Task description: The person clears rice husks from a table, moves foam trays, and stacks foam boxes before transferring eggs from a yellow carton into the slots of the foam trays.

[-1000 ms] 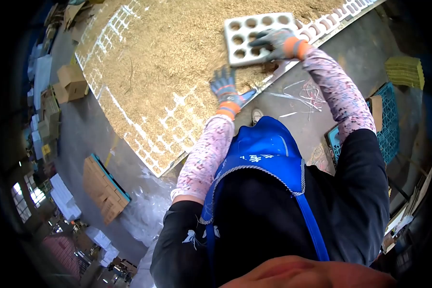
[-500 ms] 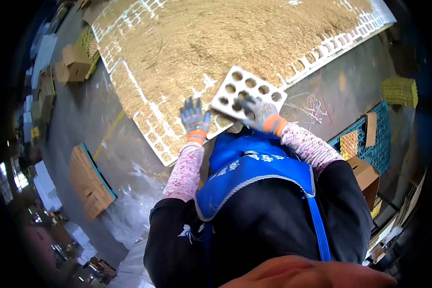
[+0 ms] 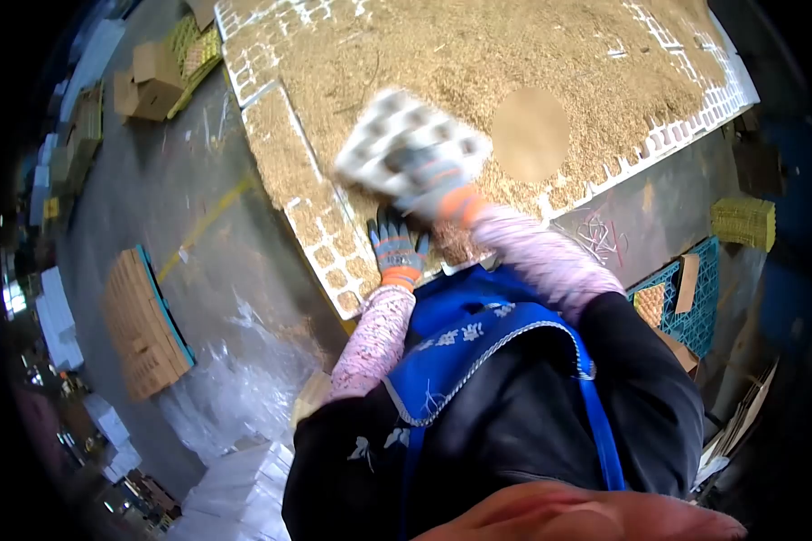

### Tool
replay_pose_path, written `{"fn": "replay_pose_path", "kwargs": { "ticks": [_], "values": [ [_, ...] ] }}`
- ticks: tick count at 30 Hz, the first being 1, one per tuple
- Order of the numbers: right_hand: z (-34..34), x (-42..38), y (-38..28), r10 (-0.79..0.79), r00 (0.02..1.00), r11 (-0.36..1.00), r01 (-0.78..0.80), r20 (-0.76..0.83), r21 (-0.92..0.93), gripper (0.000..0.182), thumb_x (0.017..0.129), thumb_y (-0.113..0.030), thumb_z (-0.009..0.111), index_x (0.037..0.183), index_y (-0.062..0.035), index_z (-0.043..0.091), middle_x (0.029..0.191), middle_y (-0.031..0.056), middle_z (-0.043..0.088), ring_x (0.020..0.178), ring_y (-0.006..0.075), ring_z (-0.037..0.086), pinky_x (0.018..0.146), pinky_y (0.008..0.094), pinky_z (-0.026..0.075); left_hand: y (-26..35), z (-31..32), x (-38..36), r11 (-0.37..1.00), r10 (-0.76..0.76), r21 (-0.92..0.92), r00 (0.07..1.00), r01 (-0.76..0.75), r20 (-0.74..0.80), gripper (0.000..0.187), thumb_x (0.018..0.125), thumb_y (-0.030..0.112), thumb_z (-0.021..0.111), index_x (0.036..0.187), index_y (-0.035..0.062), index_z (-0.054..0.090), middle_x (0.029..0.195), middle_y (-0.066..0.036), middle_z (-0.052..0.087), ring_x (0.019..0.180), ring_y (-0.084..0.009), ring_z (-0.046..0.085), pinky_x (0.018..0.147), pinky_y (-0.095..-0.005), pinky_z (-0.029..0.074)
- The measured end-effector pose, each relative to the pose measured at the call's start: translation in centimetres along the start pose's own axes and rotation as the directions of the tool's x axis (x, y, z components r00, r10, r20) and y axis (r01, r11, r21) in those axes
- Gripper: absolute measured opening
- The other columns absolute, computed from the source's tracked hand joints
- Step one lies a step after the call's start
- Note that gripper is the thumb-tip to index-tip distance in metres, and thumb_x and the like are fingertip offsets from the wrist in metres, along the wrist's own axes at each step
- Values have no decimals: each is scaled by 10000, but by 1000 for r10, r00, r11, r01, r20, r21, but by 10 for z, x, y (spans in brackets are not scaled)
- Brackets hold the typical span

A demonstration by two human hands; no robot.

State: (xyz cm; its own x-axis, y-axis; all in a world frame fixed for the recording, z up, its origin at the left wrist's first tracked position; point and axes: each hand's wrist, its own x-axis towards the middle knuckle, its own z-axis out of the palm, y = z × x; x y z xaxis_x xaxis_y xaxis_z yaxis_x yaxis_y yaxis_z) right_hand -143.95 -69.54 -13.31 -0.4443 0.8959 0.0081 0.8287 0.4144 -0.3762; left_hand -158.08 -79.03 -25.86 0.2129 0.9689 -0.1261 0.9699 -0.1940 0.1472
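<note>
Lifted since the earlier frames, the white tray (image 3: 412, 144) has come off the far edge of the sawdust bed (image 3: 478, 63) and swung inward and to the left; it is now blurred with motion above the bed's near part, tilted, its round cells facing the camera. Right hand (image 3: 433, 185), gloved grey with an orange cuff, is clamped on the tray's near edge, fingers over the top face, which seems why the tray hangs at an angle from that one side rather than lying flat. Left hand (image 3: 397, 248), in a matching glove, has dropped back toward the body; it is spread, fingers splayed and holding nothing, just above the near rim of the bed, below the tray; whether it touches the rim I cannot tell. The two hands are apart, the left lower and nearer the apron (image 3: 478, 352).

Sawdust covers most of the bed's white grid of cells, with bare cells showing only along the edges; a round, smooth tan patch (image 3: 530, 133) shows right of the tray. Off to the left on the concrete floor lies a flat stack of cardboard (image 3: 144, 325); to the right stands a blue crate (image 3: 695, 298).
</note>
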Motion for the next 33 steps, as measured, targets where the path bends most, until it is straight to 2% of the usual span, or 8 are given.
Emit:
{"fn": "replay_pose_path", "kwargs": {
  "ticks": [5,7,10,12,16,22,28,33],
  "values": [
    [71,112,-57,-197,959,978,175,206,117,638,796,-318,533,1407,-214,383,1456,109,350,1293,337,385,1052,563,270,-27,92,-5,992,-124,63,959,112,256,779,882,564,384,1488,144,133,1552,-115,83,1428,-306,40,1134,-520,-8],
    [70,141,-13,62,998,997,-62,10,45,601,821,-308,509,1401,-197,393,1432,111,377,1290,344,382,1040,580,268,9,-20,15,963,-114,268,953,36,282,742,861,540,435,1450,117,280,1532,-129,176,1416,-315,120,1135,-520,38],
    [-7,161,95,476,859,879,-469,186,-83,624,874,-372,476,1436,-193,273,1381,185,421,1178,295,501,826,488,485,0,-7,26,992,-10,-127,986,-11,-164,637,826,426,569,1358,112,414,1470,-141,308,1372,-338,229,1133,-497,104],
    [-23,124,171,456,858,790,-513,-237,-335,634,907,-411,454,1462,-201,230,1339,192,461,1088,284,564,781,415,515,0,-6,26,995,-1,-102,988,-15,-153,642,821,434,564,1359,115,418,1472,-136,305,1376,-329,225,1132,-502,105],
    [-74,87,228,802,584,598,-782,-128,179,696,876,-522,477,1444,-181,262,1329,195,465,1027,290,609,753,386,526,7,-11,29,999,-9,-34,988,4,-152,662,821,475,551,1355,102,431,1475,-142,296,1371,-318,241,1133,-500,108],
    [-24,-10,108,-38,996,995,31,-75,-96,673,725,-447,651,1330,-218,465,1361,115,447,1153,322,514,853,504,471,53,-22,60,962,-196,-260,868,81,-457,807,895,438,515,1426,-68,178,1485,-255,177,1389,-380,159,1128,-502,116],
    [-64,-32,281,448,887,894,-441,-111,78,636,798,-424,576,1370,-204,406,1337,122,470,1106,315,548,806,473,493,211,-47,147,901,-34,-403,901,-159,-433,821,884,417,556,1407,-99,189,1474,-267,184,1380,-381,167,1131,-480,125],
    [-165,-78,461,771,618,636,-743,-153,209,594,849,-430,529,1372,-185,391,1393,140,413,1081,325,576,762,478,506,327,1,178,998,-45,42,973,55,-227,809,875,512,496,1446,13,212,1502,-206,193,1397,-366,149,1131,-492,92]
  ]
}}
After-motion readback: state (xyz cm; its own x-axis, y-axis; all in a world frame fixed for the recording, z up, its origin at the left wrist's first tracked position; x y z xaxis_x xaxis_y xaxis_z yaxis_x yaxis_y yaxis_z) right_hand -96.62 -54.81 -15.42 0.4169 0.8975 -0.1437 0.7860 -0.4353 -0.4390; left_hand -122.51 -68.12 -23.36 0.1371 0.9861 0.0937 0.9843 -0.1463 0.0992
